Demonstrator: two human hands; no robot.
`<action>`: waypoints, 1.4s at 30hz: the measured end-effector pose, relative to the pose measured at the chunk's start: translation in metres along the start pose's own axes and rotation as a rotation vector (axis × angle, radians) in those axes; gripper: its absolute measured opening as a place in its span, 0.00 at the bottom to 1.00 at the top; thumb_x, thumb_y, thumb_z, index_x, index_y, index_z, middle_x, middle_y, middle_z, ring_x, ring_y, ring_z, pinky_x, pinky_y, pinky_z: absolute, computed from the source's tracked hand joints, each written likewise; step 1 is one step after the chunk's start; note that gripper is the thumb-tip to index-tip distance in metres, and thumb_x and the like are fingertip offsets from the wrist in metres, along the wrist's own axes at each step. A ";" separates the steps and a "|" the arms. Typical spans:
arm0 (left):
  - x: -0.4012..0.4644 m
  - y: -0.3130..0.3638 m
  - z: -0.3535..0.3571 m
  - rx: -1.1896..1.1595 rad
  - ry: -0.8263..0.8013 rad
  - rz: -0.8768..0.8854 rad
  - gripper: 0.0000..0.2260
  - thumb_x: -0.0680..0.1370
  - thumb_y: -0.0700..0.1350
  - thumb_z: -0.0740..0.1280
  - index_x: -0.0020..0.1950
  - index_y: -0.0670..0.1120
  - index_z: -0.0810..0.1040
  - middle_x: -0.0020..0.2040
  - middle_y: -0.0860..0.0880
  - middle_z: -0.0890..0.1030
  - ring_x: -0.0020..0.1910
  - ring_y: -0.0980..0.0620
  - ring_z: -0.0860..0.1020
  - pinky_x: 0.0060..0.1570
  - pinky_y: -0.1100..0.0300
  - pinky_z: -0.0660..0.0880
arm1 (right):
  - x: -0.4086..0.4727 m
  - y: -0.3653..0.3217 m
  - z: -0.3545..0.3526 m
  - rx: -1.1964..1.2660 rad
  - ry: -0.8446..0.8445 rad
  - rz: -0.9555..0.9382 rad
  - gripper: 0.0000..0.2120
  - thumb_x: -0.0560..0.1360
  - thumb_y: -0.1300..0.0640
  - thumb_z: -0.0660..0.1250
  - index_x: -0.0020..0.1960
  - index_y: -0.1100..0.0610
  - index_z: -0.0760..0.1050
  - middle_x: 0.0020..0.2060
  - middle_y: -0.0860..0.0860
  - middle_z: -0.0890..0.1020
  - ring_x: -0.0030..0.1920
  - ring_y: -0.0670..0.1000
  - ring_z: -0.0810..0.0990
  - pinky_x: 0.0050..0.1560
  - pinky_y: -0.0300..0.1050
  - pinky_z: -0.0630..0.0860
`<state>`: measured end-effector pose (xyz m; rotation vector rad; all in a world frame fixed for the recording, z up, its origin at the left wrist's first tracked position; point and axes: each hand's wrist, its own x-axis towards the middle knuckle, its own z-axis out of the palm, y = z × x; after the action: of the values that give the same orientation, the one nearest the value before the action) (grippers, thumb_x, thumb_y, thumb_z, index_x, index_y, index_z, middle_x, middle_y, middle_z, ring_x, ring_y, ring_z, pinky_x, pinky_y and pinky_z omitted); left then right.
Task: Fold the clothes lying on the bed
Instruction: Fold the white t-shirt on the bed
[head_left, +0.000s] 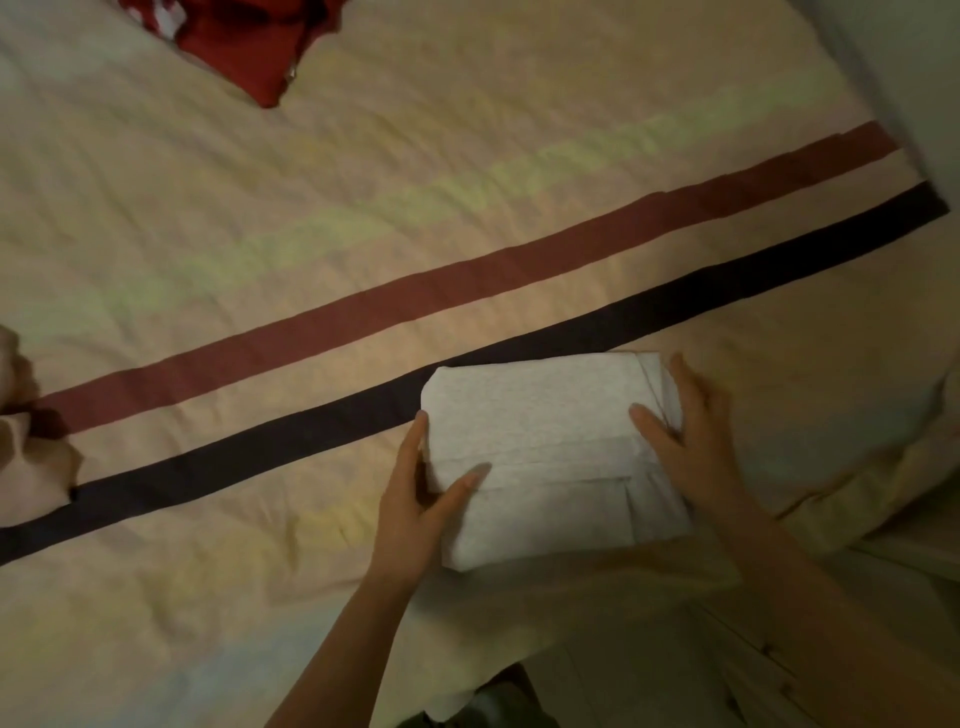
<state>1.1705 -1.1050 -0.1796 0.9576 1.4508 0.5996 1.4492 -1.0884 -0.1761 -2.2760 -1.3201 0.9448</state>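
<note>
Clothes on the bed (260, 234): we note one light grey garment (550, 457), already folded into a compact thick rectangle, lying between our two hands near the edge of the bed closest to us. Its far corner overlaps the dark stripe (260, 457) of the cover.

Left hand (415, 504): grasping the left side of the bundle, thumb lying on top of the fabric, fingers along or under the left edge; how far they reach beneath we cannot tell. Right hand (691, 436): fingers spread and nearly straight, palm pressed flat on the right end of the bundle, not curled round it.

Still unfolded, by our reading: a red garment (249, 47) crumpled well beyond both hands, far off to the left at the top of the bed, and a pale pink piece (26, 457) bunched far out to the left of the left hand, touching both stripes.

Risks from here, as we judge them:
- The bundle is thick and many-layered; if we lift it by one side only, the layers on the right could slide and the fold open. The open right hand gives pressure, not grip.
- The flap lines across the top face us; dragging the bundle toward us over the rumpled cover could catch and peel them back.
- It sits close to the near edge of the bed; a careless push toward us could tip it off.
- The picture is dim and slightly blurred, so the edges of the folds are uncertain.
</note>
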 end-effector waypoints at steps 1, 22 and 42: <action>0.003 0.002 0.002 0.002 -0.033 -0.002 0.37 0.69 0.56 0.72 0.69 0.70 0.52 0.72 0.62 0.61 0.69 0.56 0.65 0.65 0.53 0.70 | -0.001 0.002 -0.006 0.050 -0.040 0.012 0.34 0.75 0.49 0.67 0.75 0.47 0.53 0.73 0.53 0.56 0.69 0.52 0.60 0.64 0.47 0.63; 0.100 0.185 0.066 0.423 -0.423 0.441 0.29 0.66 0.59 0.71 0.65 0.65 0.67 0.58 0.71 0.67 0.52 0.73 0.69 0.46 0.75 0.68 | -0.022 -0.030 -0.098 0.493 0.267 0.043 0.23 0.76 0.60 0.66 0.64 0.40 0.68 0.69 0.44 0.67 0.67 0.43 0.65 0.68 0.35 0.61; 0.281 0.267 0.417 0.654 -0.742 0.859 0.22 0.73 0.38 0.71 0.66 0.50 0.74 0.59 0.54 0.71 0.56 0.58 0.69 0.44 0.82 0.64 | 0.148 0.122 -0.188 0.464 0.946 0.538 0.27 0.77 0.61 0.64 0.73 0.48 0.62 0.68 0.53 0.68 0.66 0.52 0.68 0.64 0.35 0.62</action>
<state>1.6544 -0.8047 -0.1661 2.0920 0.4946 0.2799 1.7079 -1.0171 -0.1680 -2.2205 -0.0828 0.1595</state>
